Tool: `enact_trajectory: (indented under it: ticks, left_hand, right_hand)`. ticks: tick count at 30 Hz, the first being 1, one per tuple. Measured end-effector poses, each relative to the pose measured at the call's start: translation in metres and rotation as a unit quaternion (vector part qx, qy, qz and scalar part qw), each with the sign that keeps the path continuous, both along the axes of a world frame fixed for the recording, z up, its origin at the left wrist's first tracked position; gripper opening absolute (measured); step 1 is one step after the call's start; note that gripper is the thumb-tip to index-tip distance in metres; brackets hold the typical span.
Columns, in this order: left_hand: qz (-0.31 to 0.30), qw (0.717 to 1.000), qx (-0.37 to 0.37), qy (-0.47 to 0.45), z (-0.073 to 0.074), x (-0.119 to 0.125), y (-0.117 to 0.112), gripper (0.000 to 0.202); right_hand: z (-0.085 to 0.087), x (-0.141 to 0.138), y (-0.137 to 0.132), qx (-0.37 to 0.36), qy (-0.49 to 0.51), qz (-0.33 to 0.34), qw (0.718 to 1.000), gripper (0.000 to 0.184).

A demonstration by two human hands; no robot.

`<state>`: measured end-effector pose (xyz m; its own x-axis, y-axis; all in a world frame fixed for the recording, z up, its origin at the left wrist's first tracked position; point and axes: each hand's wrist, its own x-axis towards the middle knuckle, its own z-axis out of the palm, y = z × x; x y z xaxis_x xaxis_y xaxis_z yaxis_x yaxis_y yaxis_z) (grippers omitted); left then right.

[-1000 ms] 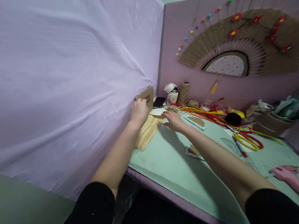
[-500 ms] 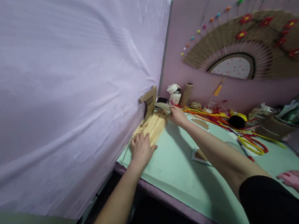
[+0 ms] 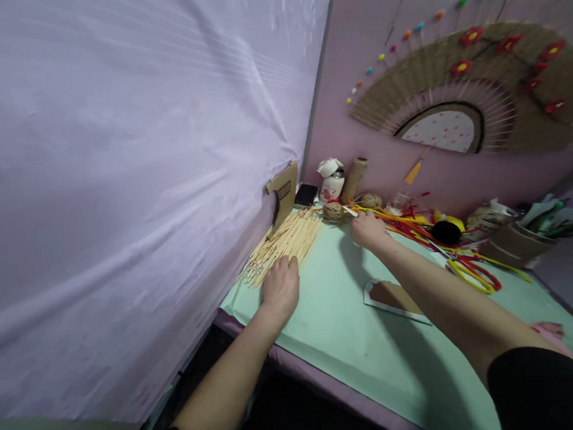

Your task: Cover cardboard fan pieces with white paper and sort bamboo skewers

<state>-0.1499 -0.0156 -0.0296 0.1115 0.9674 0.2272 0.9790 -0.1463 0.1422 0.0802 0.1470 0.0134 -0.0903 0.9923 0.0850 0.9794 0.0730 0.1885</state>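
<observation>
A pale lilac cloth (image 3: 111, 157) hangs as a wall along the left, and a mint-green table (image 3: 336, 324) runs beside it to a mauve back wall bearing a large woven fan (image 3: 476, 84). A piece of cardboard (image 3: 284, 192) leans in the corner. Just below it a spread of thin wooden sticks (image 3: 286, 242) lies on the table against the cloth. The left hand (image 3: 281, 289) rests palm down on the near end of the sticks, fingers loosely spread and gripping nothing. Beyond the sticks sits a ball of twine (image 3: 334, 212). The right hand (image 3: 369, 229) lies just right of it, knuckles up; whether its curled fingers hold anything cannot be told. Coloured strips (image 3: 408, 224) and yellow-handled scissors (image 3: 472, 272) lie further right.
</observation>
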Motion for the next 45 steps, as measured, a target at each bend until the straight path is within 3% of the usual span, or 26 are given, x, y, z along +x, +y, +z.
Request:
enact_trajectory:
  ticks: [4,6,11,17,23,30,37,45]
  left_hand:
    - [-0.017,1.000,0.003,0.020,0.000,0.005,0.000,0.042]
    - [-0.021,0.999,0.004,0.029,0.001,0.008,-0.002,0.043]
    - [-0.023,0.999,0.014,0.038,0.001,0.016,-0.006,0.042]
    - [-0.005,0.999,0.020,0.037,-0.005,0.024,-0.006,0.043]
    - [0.005,0.999,0.020,0.041,-0.007,0.024,-0.004,0.037]
    - [0.020,0.999,0.017,0.033,-0.010,0.024,-0.002,0.036]
    - [0.038,0.999,0.028,0.019,-0.009,0.022,0.000,0.038]
    - [0.072,0.997,0.001,0.034,0.004,0.011,0.006,0.040]
  right_hand:
    - [0.007,-0.015,-0.010,-0.022,-0.004,0.033,0.999,0.029]
    - [0.016,-0.032,-0.016,0.009,0.004,0.104,0.994,0.027]
    - [0.029,-0.083,-0.021,0.013,0.050,0.354,0.934,0.028]
    - [0.022,-0.132,-0.001,-0.061,-0.040,0.463,0.883,0.035]
    - [0.018,-0.159,0.017,-0.079,-0.152,0.482,0.859,0.028]
    - [0.007,-0.166,0.035,-0.069,-0.216,0.539,0.811,0.026]
    - [0.007,-0.170,0.039,-0.054,-0.206,0.526,0.824,0.021]
    - [0.019,-0.175,0.044,-0.052,-0.180,0.512,0.838,0.018]
